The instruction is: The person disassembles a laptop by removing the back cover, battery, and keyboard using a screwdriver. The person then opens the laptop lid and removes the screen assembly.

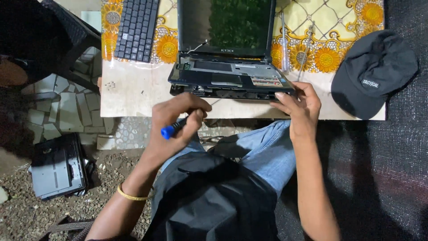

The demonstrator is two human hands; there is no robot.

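Tabletop (133,96): screwdriver (171,130) tip hidden

Matt black plastic laptop base (223,80) carries a glossy dark screen (227,22); flowered yellow tablecloth (339,27) shines like glossy plastic; black cloth cap (372,71) looks matt.
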